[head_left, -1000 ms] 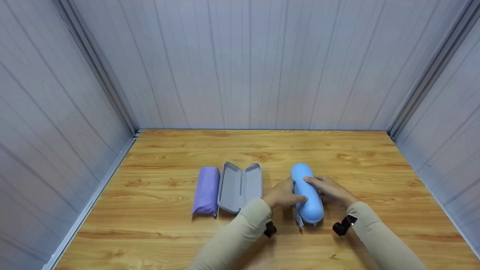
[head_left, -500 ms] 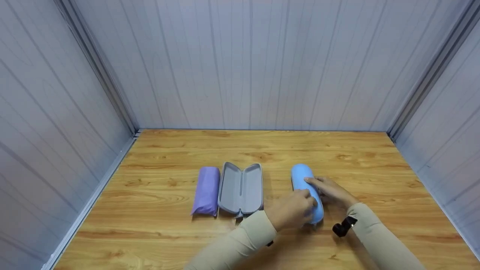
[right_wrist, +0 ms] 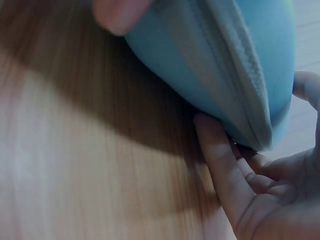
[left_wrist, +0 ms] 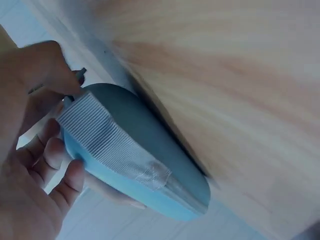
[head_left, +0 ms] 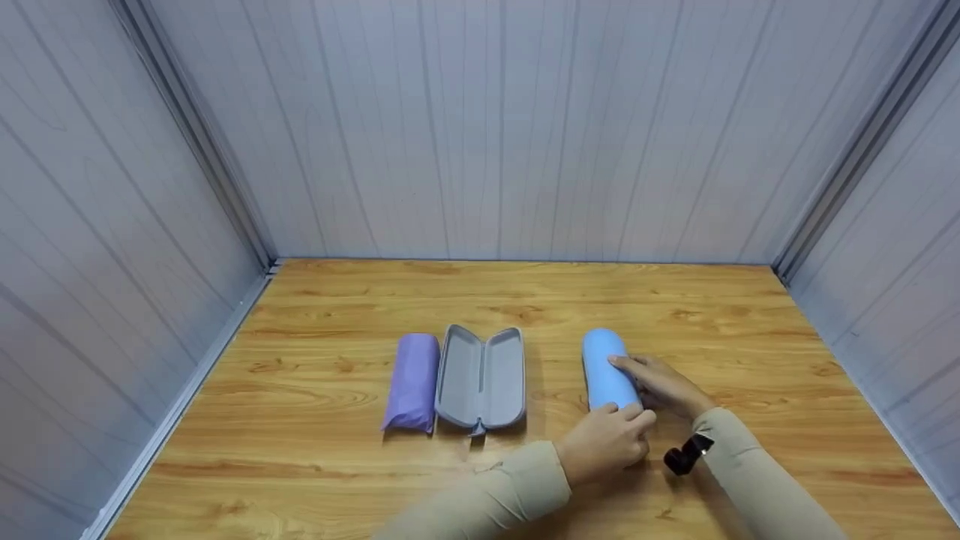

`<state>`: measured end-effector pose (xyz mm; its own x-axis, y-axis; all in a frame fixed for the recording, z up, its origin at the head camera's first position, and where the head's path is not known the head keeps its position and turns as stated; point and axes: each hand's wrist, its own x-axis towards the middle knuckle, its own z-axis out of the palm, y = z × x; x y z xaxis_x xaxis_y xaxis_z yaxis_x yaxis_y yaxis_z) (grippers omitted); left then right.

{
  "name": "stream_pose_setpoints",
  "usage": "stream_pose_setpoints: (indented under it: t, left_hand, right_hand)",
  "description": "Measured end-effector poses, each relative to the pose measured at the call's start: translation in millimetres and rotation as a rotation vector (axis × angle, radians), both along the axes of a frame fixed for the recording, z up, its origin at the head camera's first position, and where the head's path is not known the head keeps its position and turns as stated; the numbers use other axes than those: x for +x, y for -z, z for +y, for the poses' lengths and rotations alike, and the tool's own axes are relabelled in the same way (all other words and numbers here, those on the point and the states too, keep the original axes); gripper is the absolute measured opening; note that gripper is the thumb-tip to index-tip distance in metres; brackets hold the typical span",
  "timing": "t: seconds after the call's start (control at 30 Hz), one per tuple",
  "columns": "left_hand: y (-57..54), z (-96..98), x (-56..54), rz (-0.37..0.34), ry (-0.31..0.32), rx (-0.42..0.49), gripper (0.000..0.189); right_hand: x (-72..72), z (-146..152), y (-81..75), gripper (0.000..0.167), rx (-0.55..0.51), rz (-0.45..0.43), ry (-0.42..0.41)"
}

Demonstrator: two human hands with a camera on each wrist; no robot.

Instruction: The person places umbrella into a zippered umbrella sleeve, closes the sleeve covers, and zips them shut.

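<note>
- "Left hand (head_left: 606, 444) shifted from the side of blue case (head_left: 606, 381) to its near end, pinching there."
- "Right hand (head_left: 667, 386)?"
- "Gripping its side; blue case on table (head_left: 337, 300), right of open grey case (head_left: 504, 382). Judged: one steadies, one works."

Head dn, wrist cams nr, shared blue case (head_left: 607, 384)

My left hand (head_left: 606, 444) is blocking the near end of the blue case (head_left: 604, 369), my right hand (head_left: 667, 387) its right side. Surface (head_left: 553, 337) is lying open between that and the grey case (head_left: 503, 382), which the purple pouch (head_left: 414, 379) is crowding. Room is stretching behind to the back wall (head_left: 480, 127).
</note>
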<state>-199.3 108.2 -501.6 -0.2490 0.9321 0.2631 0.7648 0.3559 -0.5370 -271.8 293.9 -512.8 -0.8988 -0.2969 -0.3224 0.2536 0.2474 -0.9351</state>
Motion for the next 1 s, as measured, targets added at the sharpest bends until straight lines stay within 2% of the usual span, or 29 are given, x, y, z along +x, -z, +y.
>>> stream_pose_setpoints:
  t: [0.23, 0.37, 0.57, 0.73, 0.9, 1.0]
  left_hand:
    - [-2.0, 2.0, 4.1, 0.008, -0.025, -0.073, 0.015]
    - [-3.0, 1.2, 4.4, 0.001, -0.018, -0.078, 0.014]
    - [-3.4, -1.7, 1.7, -0.005, 0.011, -0.058, 0.014]
    - [-2.9, -3.7, -0.1, -0.044, 0.057, -0.072, 0.014]
    - [-3.6, -5.7, -0.9, -0.111, 0.115, -0.059, 0.016]
    - [-4.1, -7.6, -0.6, -0.126, 0.125, -0.044, 0.017]
  right_hand:
    - [1.5, -0.6, 2.2, 0.077, 0.006, 0.006, 0.013]
    - [2.7, -1.4, 2.1, 0.078, 0.022, 0.009, 0.01]
    - [3.2, -4.6, -1.7, 0.081, 0.101, 0.017, 0.024]
    - [3.4, -7.6, -3.6, 0.097, 0.183, 0.042, 0.026]
    - [3.7, -6.9, -2.3, 0.096, 0.137, 0.05, 0.007]
    - [3.9, -6.5, -1.9, 0.096, 0.109, 0.044, 0.008]
